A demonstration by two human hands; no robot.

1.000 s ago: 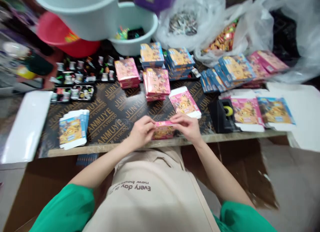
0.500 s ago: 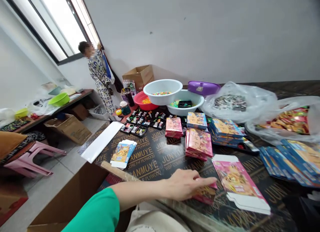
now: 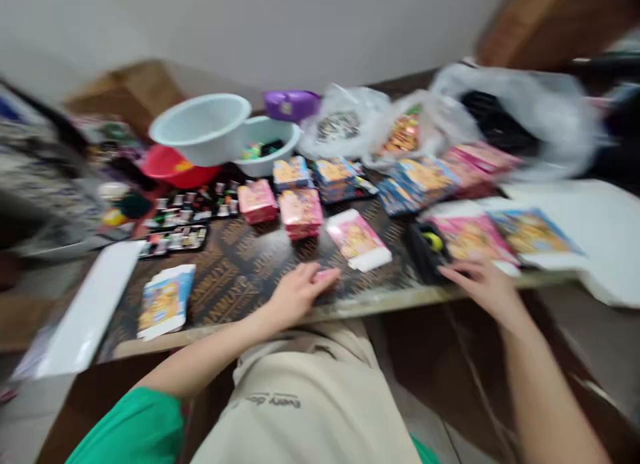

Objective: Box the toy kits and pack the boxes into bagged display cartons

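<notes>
My left hand (image 3: 299, 287) rests at the table's front edge, its fingers curled over a small pink box (image 3: 327, 275) that it mostly hides. To the right, the fingers of my right hand (image 3: 483, 287) come together beside a black tape dispenser (image 3: 419, 251) with a yellow-green core. Whether tape is between those fingertips is blurred. An unfolded pink carton (image 3: 356, 237) lies flat between the hands, beyond them. Behind my right hand are a flat pink carton (image 3: 475, 235) and a flat blue carton (image 3: 533, 231).
Stacks of pink boxes (image 3: 301, 214) and blue boxes (image 3: 336, 181) stand mid-table. Behind are pale basins (image 3: 200, 127), a red basin (image 3: 175, 174) and plastic bags (image 3: 345, 121). Filled black trays (image 3: 173, 239), blue cartons (image 3: 165, 301) and a white strip (image 3: 95, 304) lie left.
The view has swung right and down, bringing my right hand and the tape dispenser into sight. My left hand stays over the pink box.
</notes>
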